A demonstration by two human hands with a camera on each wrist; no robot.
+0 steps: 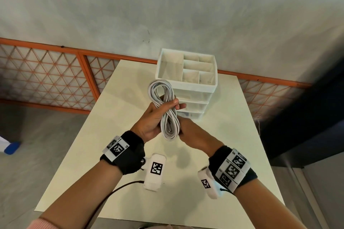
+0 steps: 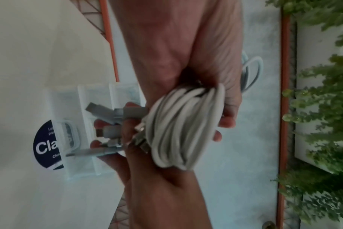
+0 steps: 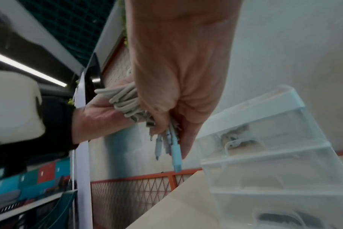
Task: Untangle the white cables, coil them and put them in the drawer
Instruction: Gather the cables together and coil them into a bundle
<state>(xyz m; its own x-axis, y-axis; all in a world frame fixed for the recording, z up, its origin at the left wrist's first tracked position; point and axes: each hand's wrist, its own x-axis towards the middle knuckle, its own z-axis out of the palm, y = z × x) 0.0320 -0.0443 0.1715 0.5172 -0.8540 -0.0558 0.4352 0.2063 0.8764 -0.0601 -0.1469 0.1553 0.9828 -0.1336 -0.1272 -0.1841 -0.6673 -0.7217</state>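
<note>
Head view: worn high, looking forward and down over both forearms onto the surface (image 1: 214, 154); the drawer unit (image 1: 188, 87) stands by the far edge, the wall behind it. Wide field, middle range.

Left wrist view: looks along the left hand (image 2: 178, 51) from very close, the picture turned sideways; the cable bundle (image 2: 178, 127) fills the centre, with the drawer unit (image 2: 84, 99) and the surface behind it.

Right wrist view: looks along the right hand (image 3: 178, 65) from very close, low and tilted upward, past the drawer unit (image 3: 274, 155) to wall and ceiling lights.

Shared by all three: the cable bundle, both hands, the drawer unit.
</note>
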